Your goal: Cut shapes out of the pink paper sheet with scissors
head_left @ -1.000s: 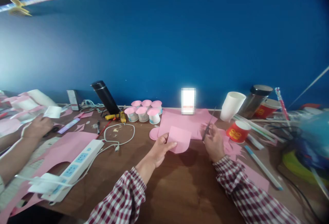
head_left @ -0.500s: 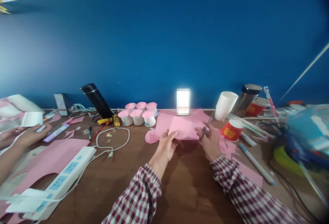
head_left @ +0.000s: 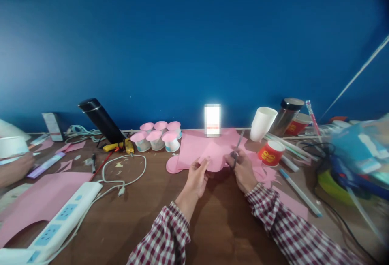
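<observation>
Pink paper (head_left: pixel 214 155) in left hand (head_left: pixel 197 176), scissors (head_left: pixel 237 148) in right hand (head_left: pixel 241 169).

Both checked-sleeved arms reach forward; left hand (head_left: pixel 197 176) pinches with thumb up, right hand (head_left: pixel 242 168) curls closed, knuckles outward.

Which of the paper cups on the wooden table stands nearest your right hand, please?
The red paper cup with yellow print, upright just beyond the right hand; the white cup stands farther back.
</observation>
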`<state>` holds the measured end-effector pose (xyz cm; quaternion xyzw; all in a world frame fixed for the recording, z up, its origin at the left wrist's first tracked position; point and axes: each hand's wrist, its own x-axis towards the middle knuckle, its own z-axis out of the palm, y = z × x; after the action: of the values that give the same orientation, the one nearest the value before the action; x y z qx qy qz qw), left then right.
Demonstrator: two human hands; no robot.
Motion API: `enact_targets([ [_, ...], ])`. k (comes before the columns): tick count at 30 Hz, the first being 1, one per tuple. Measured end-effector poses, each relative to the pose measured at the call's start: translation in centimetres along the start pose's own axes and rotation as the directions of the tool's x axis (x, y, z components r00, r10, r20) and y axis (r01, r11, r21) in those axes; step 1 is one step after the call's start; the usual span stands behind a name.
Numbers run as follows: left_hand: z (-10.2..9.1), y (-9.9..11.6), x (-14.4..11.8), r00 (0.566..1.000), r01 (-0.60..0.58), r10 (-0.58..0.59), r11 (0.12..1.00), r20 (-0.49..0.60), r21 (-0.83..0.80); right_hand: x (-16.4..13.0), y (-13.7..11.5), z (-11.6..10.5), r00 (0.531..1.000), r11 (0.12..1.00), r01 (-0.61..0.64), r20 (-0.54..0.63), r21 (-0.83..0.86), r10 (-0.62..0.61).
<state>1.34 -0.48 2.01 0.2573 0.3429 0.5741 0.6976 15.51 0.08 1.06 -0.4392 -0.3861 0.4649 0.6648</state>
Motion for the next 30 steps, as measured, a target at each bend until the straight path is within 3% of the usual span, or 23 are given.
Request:
enact_targets([
  [3,0.3,-0.7,-0.5,1.000,-0.010,0.010,0.999,0.014,-0.043,-0.2,0.2,0.3,0.999,0.999,-0.007,-0.045,0.052,0.010],
  [8,0.3,-1.7,-1.0,0.998,-0.018,0.028,0.984,-0.050,0.178,-0.5,0.1,0.5,0.997,0.997,-0.033,-0.065,0.063,0.037],
  [13,-0.7,-1.9,-0.3,0.988,-0.063,0.104,0.943,-0.111,0.327,-0.8,-0.3,0.7,0.999,1.000,-0.015,-0.040,-0.014,0.015],
  [21,-0.7,-1.6,-0.5,0.994,0.011,0.031,0.920,-0.101,0.391,-1.2,-1.0,0.9,0.998,0.986,0.027,-0.055,-0.168,-0.037],
  [24,-0.5,-1.4,-0.5,0.994,0.019,0.020,0.942,-0.112,0.335,-1.4,-0.8,0.9,0.997,0.969,0.072,-0.022,-0.238,-0.079],
  [30,-0.4,-0.2,-0.5,0.993,0.049,-0.052,0.998,-0.106,-0.036,-1.9,0.3,0.6,0.985,0.926,0.138,0.143,-0.351,-0.093],
])
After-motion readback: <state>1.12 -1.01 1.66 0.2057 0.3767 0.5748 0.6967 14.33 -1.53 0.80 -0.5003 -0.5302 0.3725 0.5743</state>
